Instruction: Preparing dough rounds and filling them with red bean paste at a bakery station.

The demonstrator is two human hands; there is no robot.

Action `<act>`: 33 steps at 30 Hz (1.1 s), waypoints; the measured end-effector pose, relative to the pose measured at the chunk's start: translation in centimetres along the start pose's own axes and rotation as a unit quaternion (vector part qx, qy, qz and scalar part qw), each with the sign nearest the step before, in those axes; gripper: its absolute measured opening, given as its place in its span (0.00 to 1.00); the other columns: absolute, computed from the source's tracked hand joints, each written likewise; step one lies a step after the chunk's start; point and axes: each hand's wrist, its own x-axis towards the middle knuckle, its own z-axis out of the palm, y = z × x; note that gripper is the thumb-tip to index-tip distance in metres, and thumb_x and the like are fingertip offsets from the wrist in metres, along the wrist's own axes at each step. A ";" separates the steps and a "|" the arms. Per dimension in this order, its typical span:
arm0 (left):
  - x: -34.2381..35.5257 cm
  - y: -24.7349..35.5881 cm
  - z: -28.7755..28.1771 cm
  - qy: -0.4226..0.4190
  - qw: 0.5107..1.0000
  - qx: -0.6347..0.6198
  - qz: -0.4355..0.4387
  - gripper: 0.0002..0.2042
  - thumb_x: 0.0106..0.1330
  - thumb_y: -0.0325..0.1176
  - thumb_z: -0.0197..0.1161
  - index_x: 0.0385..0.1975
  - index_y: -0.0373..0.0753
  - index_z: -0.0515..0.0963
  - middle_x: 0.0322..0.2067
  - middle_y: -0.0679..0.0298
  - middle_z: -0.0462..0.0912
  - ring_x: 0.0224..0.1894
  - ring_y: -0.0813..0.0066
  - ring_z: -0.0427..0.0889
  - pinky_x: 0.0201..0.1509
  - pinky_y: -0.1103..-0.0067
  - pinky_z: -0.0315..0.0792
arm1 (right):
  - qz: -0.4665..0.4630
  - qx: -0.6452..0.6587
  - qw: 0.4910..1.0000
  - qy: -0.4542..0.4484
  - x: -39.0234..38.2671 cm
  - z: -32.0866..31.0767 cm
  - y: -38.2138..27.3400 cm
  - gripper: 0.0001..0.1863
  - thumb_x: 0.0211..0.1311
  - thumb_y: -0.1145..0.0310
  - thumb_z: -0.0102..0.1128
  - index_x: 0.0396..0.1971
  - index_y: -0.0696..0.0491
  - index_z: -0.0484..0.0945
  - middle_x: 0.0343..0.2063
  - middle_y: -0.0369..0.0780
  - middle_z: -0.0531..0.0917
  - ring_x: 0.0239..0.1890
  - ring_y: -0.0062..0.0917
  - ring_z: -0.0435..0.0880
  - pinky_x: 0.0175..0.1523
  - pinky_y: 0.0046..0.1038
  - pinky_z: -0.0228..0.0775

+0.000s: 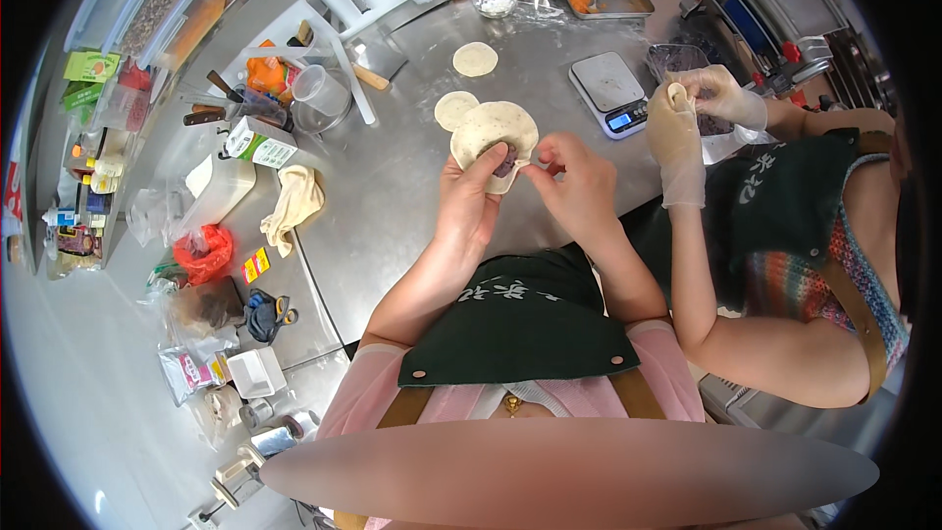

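Note:
Cradled in my left hand [469,194] is a round dough wrapper [498,122], pale and faintly speckled. My left thumb presses on the dark purple filling [509,163] at its near part. The fingertips of my right hand [581,188] are closed on the wrapper's near right edge, pinching it. The wrapper is raised over the steel table, and the left fingers beneath it are mostly hidden. Just beyond it on the table lies a smaller dough round [454,110], partly covered by the wrapper in this view. Farther off lies another flat dough round [475,59].
To my right a co-worker's gloved hands [675,142] shape a dough piece near a digital scale [606,80]. A metal tray [628,6] with orange filling stands at the back. At left are a scraper [379,59], a cloth [293,204] and a carton [261,143].

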 end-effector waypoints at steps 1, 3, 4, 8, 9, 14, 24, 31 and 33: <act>0.0 0.0 0.0 0.000 1.000 0.000 0.000 0.14 0.59 0.21 0.57 0.45 0.39 0.71 0.41 0.62 0.78 0.42 0.74 0.79 0.45 0.78 0.75 | 0.000 0.000 1.000 0.000 0.0 -0.1 0.0 0.13 0.43 0.67 0.67 0.29 0.50 0.72 0.23 0.34 0.78 0.20 0.25 0.79 0.23 0.27 0.67; 0.0 -0.1 0.0 -0.002 1.000 0.009 0.018 0.14 0.59 0.21 0.57 0.45 0.38 0.71 0.41 0.62 0.78 0.42 0.75 0.79 0.46 0.78 0.75 | 0.012 -0.005 1.000 -0.014 0.1 -0.2 -0.1 0.13 0.43 0.66 0.67 0.29 0.50 0.73 0.22 0.34 0.78 0.20 0.25 0.79 0.23 0.27 0.67; 0.0 -0.1 0.0 -0.002 1.000 0.009 0.018 0.14 0.59 0.21 0.57 0.45 0.38 0.71 0.41 0.62 0.78 0.42 0.75 0.79 0.46 0.78 0.75 | 0.012 -0.005 1.000 -0.014 0.1 -0.2 -0.1 0.13 0.43 0.66 0.67 0.29 0.50 0.73 0.22 0.34 0.78 0.20 0.25 0.79 0.23 0.27 0.67; 0.0 -0.1 0.0 -0.003 1.000 0.015 0.022 0.14 0.59 0.21 0.57 0.45 0.38 0.70 0.41 0.62 0.78 0.42 0.75 0.78 0.46 0.79 0.74 | 0.007 -0.010 0.999 -0.032 0.2 -0.2 0.0 0.12 0.44 0.67 0.66 0.30 0.50 0.75 0.22 0.35 0.78 0.20 0.26 0.79 0.24 0.28 0.67; 0.1 -0.2 -0.1 -0.004 1.000 0.014 0.022 0.14 0.59 0.21 0.57 0.45 0.38 0.70 0.41 0.62 0.78 0.42 0.75 0.78 0.46 0.78 0.74 | 0.002 -0.008 0.999 -0.034 0.2 -0.2 0.0 0.11 0.44 0.67 0.65 0.30 0.50 0.76 0.22 0.35 0.78 0.20 0.26 0.79 0.24 0.28 0.67; 0.0 0.0 0.1 -0.007 1.000 0.017 0.020 0.14 0.59 0.21 0.57 0.46 0.38 0.70 0.41 0.62 0.78 0.42 0.75 0.78 0.46 0.78 0.74 | -0.032 0.000 0.999 -0.032 0.3 -0.2 -0.1 0.11 0.45 0.69 0.64 0.31 0.51 0.76 0.23 0.36 0.79 0.21 0.28 0.79 0.24 0.29 0.67; 0.0 -0.1 -0.3 -0.018 0.999 0.017 0.024 0.14 0.60 0.22 0.56 0.46 0.37 0.70 0.41 0.62 0.78 0.43 0.75 0.78 0.45 0.78 0.74 | -0.055 -0.016 0.997 -0.053 0.3 -0.5 -0.4 0.12 0.45 0.70 0.63 0.33 0.51 0.75 0.25 0.36 0.78 0.23 0.31 0.79 0.25 0.30 0.67; 0.0 0.0 -0.2 -0.017 0.999 0.023 0.024 0.13 0.60 0.22 0.56 0.45 0.36 0.71 0.40 0.62 0.78 0.41 0.75 0.79 0.45 0.79 0.74 | -0.061 -0.038 0.993 -0.092 0.8 -1.0 -0.4 0.13 0.45 0.67 0.63 0.33 0.51 0.74 0.26 0.35 0.77 0.25 0.32 0.79 0.26 0.32 0.66; 0.0 -0.1 -0.3 -0.014 0.999 0.031 0.022 0.12 0.60 0.22 0.56 0.44 0.36 0.71 0.39 0.61 0.79 0.40 0.75 0.79 0.44 0.79 0.74 | -0.062 -0.071 0.990 -0.106 1.0 -1.1 -0.4 0.13 0.45 0.66 0.63 0.32 0.51 0.74 0.25 0.35 0.76 0.25 0.33 0.78 0.26 0.33 0.66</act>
